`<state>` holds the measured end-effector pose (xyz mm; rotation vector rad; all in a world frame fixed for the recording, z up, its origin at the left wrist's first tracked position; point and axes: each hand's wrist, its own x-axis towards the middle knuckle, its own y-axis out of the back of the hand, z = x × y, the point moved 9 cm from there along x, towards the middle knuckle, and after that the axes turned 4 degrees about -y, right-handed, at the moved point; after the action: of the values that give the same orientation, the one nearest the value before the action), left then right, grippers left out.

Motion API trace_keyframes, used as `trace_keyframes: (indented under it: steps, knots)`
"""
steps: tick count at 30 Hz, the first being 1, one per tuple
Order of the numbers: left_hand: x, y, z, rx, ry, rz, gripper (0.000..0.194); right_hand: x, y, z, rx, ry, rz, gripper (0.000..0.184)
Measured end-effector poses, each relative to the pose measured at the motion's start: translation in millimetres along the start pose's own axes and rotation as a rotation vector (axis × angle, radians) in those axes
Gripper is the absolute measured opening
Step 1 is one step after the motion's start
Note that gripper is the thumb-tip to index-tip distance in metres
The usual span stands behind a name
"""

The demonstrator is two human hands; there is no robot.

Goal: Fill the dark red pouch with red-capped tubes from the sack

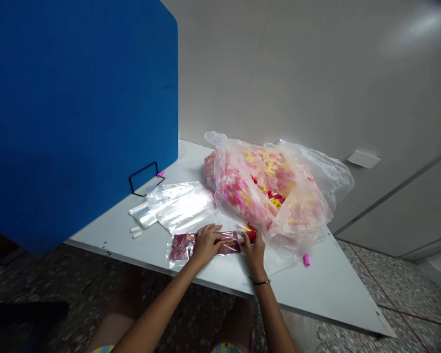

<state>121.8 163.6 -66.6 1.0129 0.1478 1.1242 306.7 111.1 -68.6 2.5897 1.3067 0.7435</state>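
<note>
A flat maroon packet in a clear plastic sleeve [183, 246] lies along the near edge of the table. My left hand [206, 246] rests over its middle, fingers curled down and thumb pressing it. At the packet's right end, my right hand [255, 251] grips a red plastic piece [248, 237] between thumb and fingers, close to the sleeve's end. The exact shape of the red piece is partly hidden by the fingers. Just beyond that hand sits a large translucent bag [238, 189] full of red, pink and yellow plastic pieces, its mouth partly open.
Clear flat plastic sleeves [185, 206] lie left of the big bag. Two small white pieces [136, 233] and a pink piece [306, 260] are on the table [301, 289]. A blue partition [95, 113] with a black wire stand [143, 171] borders the left; a pale wall [297, 73] is behind.
</note>
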Motion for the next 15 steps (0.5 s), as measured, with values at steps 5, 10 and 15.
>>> trace_keyframes:
  steps: [5,10,15]
  knots:
    - [1,2.1,-1,-0.073,-0.008,-0.006,0.023,2,8,5,0.086,-0.053,0.083,0.041]
    - [1,0.9,1,-0.073,-0.022,-0.039,0.026,0,-5,4,0.119,-0.085,-0.036,0.047]
    - [1,-1.1,2,-0.023,-0.035,-0.049,0.034,-7,-17,-5,0.083,-0.050,-0.172,0.037]
